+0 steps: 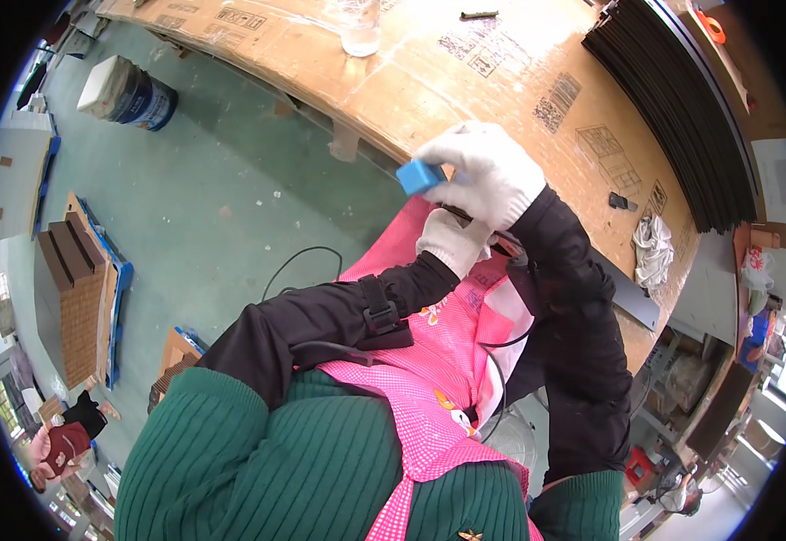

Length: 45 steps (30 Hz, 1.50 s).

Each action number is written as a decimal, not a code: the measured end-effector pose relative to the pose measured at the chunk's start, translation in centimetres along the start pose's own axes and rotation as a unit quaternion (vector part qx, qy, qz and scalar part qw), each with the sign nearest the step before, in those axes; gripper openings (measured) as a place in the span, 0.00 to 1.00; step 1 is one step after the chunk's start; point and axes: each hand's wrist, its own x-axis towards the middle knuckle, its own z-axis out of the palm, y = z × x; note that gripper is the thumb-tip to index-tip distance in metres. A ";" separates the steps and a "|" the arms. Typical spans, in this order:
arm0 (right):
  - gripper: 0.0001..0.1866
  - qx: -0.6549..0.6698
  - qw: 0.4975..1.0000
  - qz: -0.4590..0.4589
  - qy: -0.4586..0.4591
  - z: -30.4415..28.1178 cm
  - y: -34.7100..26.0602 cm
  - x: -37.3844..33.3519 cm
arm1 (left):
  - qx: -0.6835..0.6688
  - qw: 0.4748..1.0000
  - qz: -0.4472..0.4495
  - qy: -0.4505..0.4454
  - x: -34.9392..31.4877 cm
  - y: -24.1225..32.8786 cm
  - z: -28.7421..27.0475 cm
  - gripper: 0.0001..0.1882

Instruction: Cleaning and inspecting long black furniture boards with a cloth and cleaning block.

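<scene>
My right hand point(494, 176), in a white glove, pinches a small blue block point(420, 177) between thumb and fingers at the table's near edge. Just below it, my left hand point(451, 242), gloved the same way, is closed in front of the pink checked apron point(388, 242). A short dark edge point(456, 213) shows between the two hands; its kind and how far it reaches are hidden by the gloves. Both forearms are in black sleeves, and a black strap with a buckle point(380, 305) circles the left one.
Cardboard covers the worktable point(393, 95), where a clear cup point(359, 32), a white cloth point(653, 251), a small black piece point(622, 201) and a stack of dark strips point(672, 108) lie. A bucket point(140, 97) and stacked brown panels point(77, 298) stand on the floor at left.
</scene>
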 end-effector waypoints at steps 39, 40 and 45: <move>0.24 0.637 0.424 0.182 0.617 9.1 -1.8 -24.5 | 0.249 0.898 -0.051 -0.359 -0.9 -1.2 -1.8 0.19; 0.24 0.658 0.395 0.145 0.625 9.8 -2.3 -25.3 | 0.384 0.834 -0.095 -0.385 -2.8 2.4 0.0 0.16; 0.23 0.620 0.407 0.111 0.661 9.6 -5.4 -23.7 | 0.594 0.596 0.509 -0.181 1.2 2.3 3.9 0.53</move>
